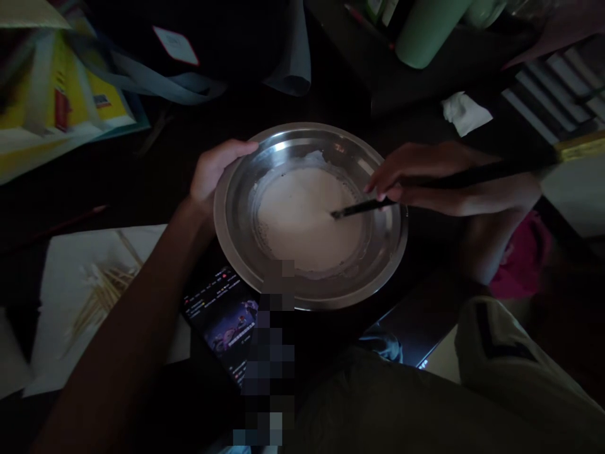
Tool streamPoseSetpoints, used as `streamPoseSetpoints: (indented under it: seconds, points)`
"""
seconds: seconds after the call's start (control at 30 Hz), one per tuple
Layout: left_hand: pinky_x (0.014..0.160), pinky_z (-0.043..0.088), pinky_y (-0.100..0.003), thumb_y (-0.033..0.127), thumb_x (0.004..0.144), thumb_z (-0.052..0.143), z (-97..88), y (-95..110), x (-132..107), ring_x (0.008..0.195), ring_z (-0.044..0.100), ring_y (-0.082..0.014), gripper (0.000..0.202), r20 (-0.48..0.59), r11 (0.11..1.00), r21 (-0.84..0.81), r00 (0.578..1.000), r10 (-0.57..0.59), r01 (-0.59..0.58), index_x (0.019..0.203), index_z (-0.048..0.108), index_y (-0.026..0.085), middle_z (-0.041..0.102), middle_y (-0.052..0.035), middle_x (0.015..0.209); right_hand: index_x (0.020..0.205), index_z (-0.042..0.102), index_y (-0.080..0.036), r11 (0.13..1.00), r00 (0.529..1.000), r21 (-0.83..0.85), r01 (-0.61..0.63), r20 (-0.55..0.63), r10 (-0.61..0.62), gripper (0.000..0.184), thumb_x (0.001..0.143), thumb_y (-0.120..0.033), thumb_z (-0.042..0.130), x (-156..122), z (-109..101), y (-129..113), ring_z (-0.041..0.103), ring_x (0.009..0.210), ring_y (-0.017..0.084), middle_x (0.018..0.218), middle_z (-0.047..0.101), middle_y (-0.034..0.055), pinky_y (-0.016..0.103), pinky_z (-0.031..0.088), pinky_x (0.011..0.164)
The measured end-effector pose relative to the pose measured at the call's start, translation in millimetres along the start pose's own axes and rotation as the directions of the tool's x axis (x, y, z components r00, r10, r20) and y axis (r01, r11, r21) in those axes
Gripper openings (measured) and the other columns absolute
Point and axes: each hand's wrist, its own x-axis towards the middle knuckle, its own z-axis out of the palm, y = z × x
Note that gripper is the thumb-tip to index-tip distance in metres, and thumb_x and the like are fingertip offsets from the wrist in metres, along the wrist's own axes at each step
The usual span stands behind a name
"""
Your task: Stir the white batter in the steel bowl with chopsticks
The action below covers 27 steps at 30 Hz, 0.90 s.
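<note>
A steel bowl sits in the middle of a dark surface and holds a pale, creamy liquid. My left hand grips the bowl's left rim, thumb over the edge. My right hand comes in from the right, fingers pinched on a thin dark stick whose tip dips into the liquid near the bowl's centre.
A lit phone lies just below the bowl. A white sheet with a heap of thin wooden sticks lies at left. A yellow bag is at the back left, a green cup and a crumpled tissue at the back right.
</note>
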Motion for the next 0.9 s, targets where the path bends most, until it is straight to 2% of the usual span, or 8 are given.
streamPoseSetpoints:
  seconds: [0.13,0.23,0.37,0.47,0.57,0.67,0.77,0.9]
  points:
    - [0.044,0.046,-0.022,0.021,0.097,0.036,-1.9,-0.1,1.6,0.043,0.060,-0.0135,0.037,-0.028,1.000,0.014,1.000,0.004,-0.004,0.112,0.064,0.001,0.065,0.0005,0.054,0.108,0.063,-0.014,0.988,0.988,0.049,0.146,0.042,-0.148,0.026,0.101,-0.034,0.047,8.5,16.3,-1.6,0.065,0.101,0.017,0.107,0.071,0.0085,0.034,0.051,0.088]
    - [0.044,0.046,-0.020,0.019,0.097,0.036,-2.8,-0.3,2.5,0.042,0.058,-0.0117,0.036,-0.027,0.999,0.024,0.999,0.030,-0.029,0.108,0.065,0.002,0.062,0.0020,0.050,0.108,0.063,-0.015,0.997,0.995,-0.057,0.059,-0.075,-0.063,0.024,0.101,-0.032,0.046,11.2,21.6,-2.9,0.065,0.101,0.018,0.108,0.070,0.0083,0.038,0.048,0.094]
    - [0.045,0.047,-0.021,0.022,0.097,0.036,-2.7,-1.6,2.7,0.043,0.059,-0.0126,0.036,0.019,1.000,0.017,1.000,0.001,-0.001,0.100,0.067,0.004,0.059,0.0012,0.048,0.095,0.065,-0.016,0.995,0.989,-0.020,-0.102,-0.113,0.099,0.023,0.100,-0.029,0.046,2.4,5.5,-3.2,0.067,0.083,0.016,0.092,0.071,0.0085,0.032,0.051,0.074]
    - [0.043,0.045,-0.020,0.022,0.097,0.035,-4.2,-2.8,4.0,0.046,0.061,-0.0133,0.037,0.053,1.000,0.003,0.999,-0.013,0.013,0.101,0.068,0.006,0.061,0.0002,0.050,0.096,0.065,-0.015,0.995,1.000,0.101,-0.014,0.021,0.012,0.023,0.100,-0.029,0.048,2.5,2.3,-3.8,0.067,0.083,0.014,0.089,0.071,0.0070,0.028,0.051,0.072]
    - [0.047,0.048,-0.022,0.023,0.096,0.038,-6.3,-3.4,6.1,0.055,0.066,-0.0161,0.035,0.053,1.000,0.009,0.999,0.008,-0.009,0.108,0.067,0.007,0.064,-0.0006,0.055,0.103,0.064,-0.013,0.981,0.987,0.156,0.112,0.094,-0.127,0.025,0.101,-0.033,0.048,10.7,15.1,-4.6,0.065,0.091,0.014,0.098,0.071,0.0071,0.028,0.051,0.077]
    - [0.048,0.048,-0.023,0.022,0.093,0.042,-6.3,-3.1,6.4,0.051,0.064,-0.0161,0.033,0.040,1.000,0.008,0.999,0.027,-0.027,0.108,0.067,0.005,0.063,-0.0010,0.054,0.109,0.063,-0.016,0.999,0.999,0.023,0.030,-0.019,-0.030,0.026,0.101,-0.036,0.048,14.2,23.6,-4.9,0.063,0.101,0.017,0.110,0.069,0.0074,0.033,0.048,0.089]
    - [0.045,0.046,-0.022,0.022,0.095,0.038,-4.4,-2.4,4.4,0.043,0.058,-0.0139,0.036,0.003,1.000,0.005,1.000,0.006,-0.006,0.103,0.068,0.003,0.058,0.0000,0.048,0.104,0.064,-0.017,0.990,0.985,-0.053,-0.132,-0.114,0.126,0.025,0.101,-0.032,0.045,8.4,15.2,-5.0,0.065,0.096,0.018,0.104,0.070,0.0074,0.034,0.050,0.084]
    - [0.048,0.050,-0.024,0.023,0.096,0.037,-3.9,-1.6,3.1,0.049,0.063,-0.0157,0.036,0.023,1.000,0.000,1.000,-0.019,0.019,0.108,0.067,0.006,0.062,-0.0012,0.053,0.096,0.065,-0.016,0.996,0.999,0.084,-0.022,0.035,0.019,0.025,0.100,-0.032,0.047,4.0,5.1,-5.5,0.067,0.090,0.017,0.096,0.071,0.0080,0.030,0.051,0.073]
